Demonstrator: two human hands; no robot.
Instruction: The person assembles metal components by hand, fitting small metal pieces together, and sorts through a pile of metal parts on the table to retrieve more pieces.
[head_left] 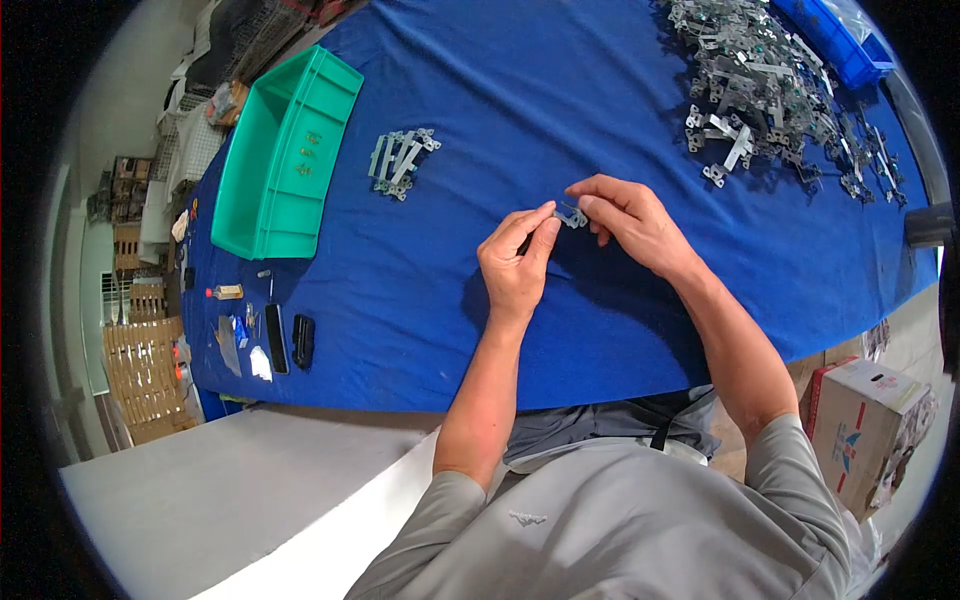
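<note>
My left hand (516, 258) pinches one end of a small silvery metal bracket (573, 218) between thumb and fingers, above the blue cloth. At the bracket's other side, my right hand (630, 222) has its thumb and forefinger closed on a thin piece too small to make out. Left of my hands, a small group of similar metal brackets (400, 160) lies on the cloth. A large heap of such parts (760, 80) spreads over the upper right.
A green crate (268, 165) with a few small brass-coloured bits stands at the left. Below it lie a small bottle (228, 292), a black case (303, 341) and other small tools. A blue bin (850, 55) sits at the upper right, a cardboard box (855, 430) beside the table.
</note>
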